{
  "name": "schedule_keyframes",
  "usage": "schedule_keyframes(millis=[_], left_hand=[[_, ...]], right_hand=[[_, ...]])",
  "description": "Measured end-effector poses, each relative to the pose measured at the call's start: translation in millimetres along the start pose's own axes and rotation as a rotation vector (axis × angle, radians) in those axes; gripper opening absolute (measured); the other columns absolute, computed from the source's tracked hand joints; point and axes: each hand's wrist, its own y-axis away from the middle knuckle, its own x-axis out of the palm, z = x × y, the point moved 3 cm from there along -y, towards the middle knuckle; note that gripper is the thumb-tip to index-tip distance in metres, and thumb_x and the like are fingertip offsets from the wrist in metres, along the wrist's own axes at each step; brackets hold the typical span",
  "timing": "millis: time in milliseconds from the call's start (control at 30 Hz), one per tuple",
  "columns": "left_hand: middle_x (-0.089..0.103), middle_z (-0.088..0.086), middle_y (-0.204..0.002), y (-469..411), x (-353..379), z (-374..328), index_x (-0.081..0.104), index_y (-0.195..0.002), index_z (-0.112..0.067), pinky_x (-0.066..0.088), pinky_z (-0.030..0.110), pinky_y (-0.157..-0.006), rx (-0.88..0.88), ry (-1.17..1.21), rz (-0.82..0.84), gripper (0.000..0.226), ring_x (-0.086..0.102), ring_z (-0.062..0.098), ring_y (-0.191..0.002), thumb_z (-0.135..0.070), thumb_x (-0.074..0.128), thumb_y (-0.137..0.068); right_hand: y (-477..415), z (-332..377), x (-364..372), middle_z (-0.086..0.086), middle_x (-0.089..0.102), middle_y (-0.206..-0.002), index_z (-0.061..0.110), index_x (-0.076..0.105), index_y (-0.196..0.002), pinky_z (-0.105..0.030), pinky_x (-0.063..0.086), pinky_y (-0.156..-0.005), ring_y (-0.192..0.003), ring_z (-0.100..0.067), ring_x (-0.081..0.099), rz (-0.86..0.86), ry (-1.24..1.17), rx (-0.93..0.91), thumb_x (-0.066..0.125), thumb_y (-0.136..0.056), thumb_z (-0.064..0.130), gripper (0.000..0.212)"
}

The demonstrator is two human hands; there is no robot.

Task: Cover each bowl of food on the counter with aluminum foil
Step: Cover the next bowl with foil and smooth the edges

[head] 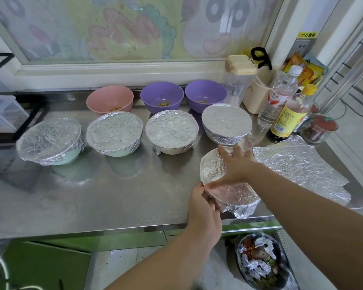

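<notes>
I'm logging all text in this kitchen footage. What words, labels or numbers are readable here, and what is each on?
"小心", then two characters too blurred to be sure of: yellow sign on the wall.
Clear bottle's red label: white characters, too blurred to read.
Dark bottle's yellow label: print and barcode too small to read.
Orange packets: unreadable.

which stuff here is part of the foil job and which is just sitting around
Job:
front bowl, gripped by left hand, pressed by right hand
four covered bowls
pink bowl and two purple bowls, uncovered
spare foil

Lying about:
two bottles
lidded jug
red-lidded jar
bin below the counter
</notes>
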Motion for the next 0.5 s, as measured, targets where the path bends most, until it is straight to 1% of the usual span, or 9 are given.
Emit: schedule_keyframes(millis=[100,167,233,300,367,400,433,467,500], left_hand=[[0.048,0.007,-0.097,-1.1,-0.5,-2.5,0.053,-0.093,-0.014,0.035,0.033,-0.065,-0.027,-0.080,0.010,0.018,0.041,0.022,-0.082,-0.025,0.039,-0.093],[0.045,0.006,-0.081,-0.1,0.5,-5.8,0.043,-0.073,-0.016,0.031,0.034,-0.062,-0.032,-0.155,-0.026,0.021,0.038,0.018,-0.068,-0.025,0.039,-0.091],[0.035,0.000,-0.057,2.1,4.8,-7.8,0.034,-0.057,-0.017,0.027,0.034,-0.060,-0.065,-0.187,-0.040,0.038,0.031,0.015,-0.055,-0.024,0.037,-0.095],[0.036,-0.003,-0.054,0.2,6.4,-9.8,0.042,-0.058,-0.016,0.028,0.035,-0.065,-0.091,-0.181,-0.020,0.043,0.032,0.014,-0.058,-0.029,0.035,-0.099],[0.046,-0.001,-0.067,-3.6,5.2,-10.9,0.059,-0.082,-0.007,0.033,0.037,-0.072,-0.119,-0.158,-0.004,0.045,0.040,0.013,-0.070,-0.040,0.034,-0.101],[0.057,0.004,-0.085,-6.3,4.4,-11.3,0.063,-0.104,-0.002,0.037,0.039,-0.079,-0.150,-0.154,0.010,0.053,0.050,0.015,-0.082,-0.045,0.033,-0.100],[0.062,0.011,-0.111,-11.6,2.2,-11.7,0.058,-0.123,0.000,0.039,0.042,-0.090,-0.181,-0.147,0.027,0.061,0.056,0.020,-0.103,-0.050,0.031,-0.100],[0.055,0.015,-0.134,-13.7,1.9,-13.4,0.050,-0.135,-0.002,0.038,0.044,-0.099,-0.214,-0.137,0.048,0.067,0.052,0.025,-0.120,-0.055,0.029,-0.099],[0.045,0.016,-0.149,-17.0,2.0,-14.8,0.043,-0.144,-0.005,0.038,0.044,-0.103,-0.240,-0.143,0.072,0.072,0.047,0.027,-0.130,-0.059,0.028,-0.098]], right_hand=[[1.3,0.7,-0.5,-0.013,-0.024,-0.165,0.045,-0.028,-0.151,-0.076,0.009,-0.114,-0.149,-0.050,-0.020,0.004,-0.009,-0.001,0.042,-0.010,0.110,0.171],[3.1,1.5,-1.5,-0.013,-0.024,-0.165,0.045,-0.028,-0.151,-0.077,0.009,-0.114,-0.149,-0.050,-0.020,0.008,-0.012,0.000,0.045,-0.013,0.109,0.169],[6.0,2.0,-2.8,-0.012,-0.025,-0.165,0.045,-0.027,-0.152,-0.078,0.010,-0.113,-0.148,-0.051,-0.020,0.012,-0.017,0.012,0.053,-0.022,0.106,0.164],[6.5,2.5,-3.0,-0.011,-0.026,-0.165,0.044,-0.026,-0.152,-0.079,0.010,-0.112,-0.148,-0.051,-0.021,0.013,-0.018,0.014,0.060,-0.033,0.102,0.158],[6.3,2.5,-2.8,-0.012,-0.026,-0.165,0.045,-0.027,-0.152,-0.078,0.008,-0.113,-0.147,-0.052,-0.022,0.015,-0.011,0.010,0.060,-0.033,0.103,0.158],[6.1,2.7,-2.7,-0.013,-0.026,-0.165,0.045,-0.027,-0.152,-0.078,0.007,-0.113,-0.147,-0.052,-0.022,0.017,-0.007,0.010,0.059,-0.033,0.103,0.158],[6.3,3.1,-3.0,-0.013,-0.027,-0.165,0.044,-0.027,-0.152,-0.078,0.007,-0.113,-0.147,-0.052,-0.022,0.021,-0.006,0.010,0.059,-0.033,0.103,0.158],[7.4,3.6,-3.3,-0.013,-0.027,-0.165,0.044,-0.027,-0.152,-0.078,0.008,-0.113,-0.147,-0.052,-0.022,0.024,-0.007,0.011,0.059,-0.034,0.103,0.158],[8.6,3.9,-3.8,-0.013,-0.027,-0.165,0.043,-0.027,-0.152,-0.078,0.009,-0.113,-0.147,-0.052,-0.021,0.024,-0.006,0.012,0.059,-0.034,0.102,0.158]])
